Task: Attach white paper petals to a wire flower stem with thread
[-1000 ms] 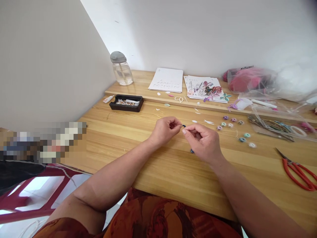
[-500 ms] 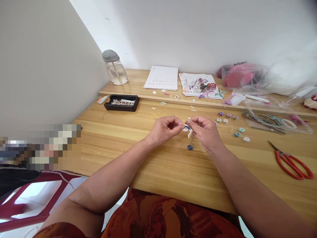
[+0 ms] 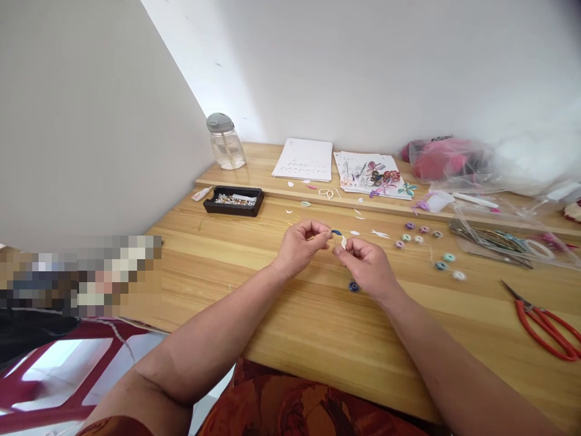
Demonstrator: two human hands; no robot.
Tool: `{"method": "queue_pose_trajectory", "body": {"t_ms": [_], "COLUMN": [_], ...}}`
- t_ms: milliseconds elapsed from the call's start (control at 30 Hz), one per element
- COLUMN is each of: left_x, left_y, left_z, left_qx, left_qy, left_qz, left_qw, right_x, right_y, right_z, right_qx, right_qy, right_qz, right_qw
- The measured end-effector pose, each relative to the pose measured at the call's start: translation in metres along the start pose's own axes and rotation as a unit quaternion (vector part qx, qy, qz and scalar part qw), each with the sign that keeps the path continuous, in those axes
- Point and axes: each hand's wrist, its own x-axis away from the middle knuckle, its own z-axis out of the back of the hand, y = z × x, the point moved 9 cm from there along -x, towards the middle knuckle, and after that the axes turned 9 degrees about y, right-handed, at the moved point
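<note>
My left hand point(image 3: 305, 245) is closed in a pinch on the blue end of a small curved strip point(image 3: 336, 232). Blue thread seems to cover that end, while the other end is white and leaf-like, reaching down beside my right hand point(image 3: 370, 263). The right thumb and forefinger are pinched together just below the strip, at a fine thread running up toward my left fingertips. Exactly how the thread sits in the fingers is too small to see. Below the right hand, a dark blue thread bobbin point(image 3: 353, 286) lies on the table.
Red-handled scissors point(image 3: 544, 324) lie at right, near several coloured bobbins point(image 3: 441, 266). White cut-outs point(image 3: 380, 234) lie beyond my hands. Farther back are a black bead tray point(image 3: 233, 209), water bottle point(image 3: 227, 145), paper stack point(image 3: 303, 157), finished flowers point(image 3: 385, 177) and clear plastic bags point(image 3: 447, 160).
My hands have moved slightly apart, the right one lower, and more of the blue-and-white strip shows between them. The view has shifted, so the table contents appear lower.
</note>
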Motion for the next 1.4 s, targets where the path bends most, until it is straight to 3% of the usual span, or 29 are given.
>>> {"method": "queue_pose_trajectory", "body": {"t_ms": [400, 900, 1000, 1167, 1400], "left_x": [0.005, -0.001, -0.002, 0.002, 0.012], "left_y": [-0.022, -0.019, -0.018, -0.021, -0.024], "left_z": [-0.008, -0.001, 0.002, -0.001, -0.011], "left_qx": [0.129, 0.114, 0.100, 0.066, 0.054], "left_qy": [-0.018, -0.002, 0.001, -0.007, -0.021], "left_qz": [0.125, 0.100, 0.095, 0.113, 0.135], "left_qw": [0.984, 0.988, 0.990, 0.991, 0.989], "right_x": [0.009, 0.004, -0.003, -0.010, -0.006], "right_y": [-0.012, -0.006, -0.008, 0.001, 0.001], "right_z": [-0.007, 0.002, 0.015, 0.019, 0.018], "right_qx": [0.078, 0.072, 0.015, -0.111, -0.061], "right_qy": [0.006, 0.009, 0.040, 0.037, 0.086], "right_qz": [0.079, 0.067, 0.068, -0.030, -0.007], "right_qw": [0.994, 0.995, 0.997, 0.993, 0.994]}}
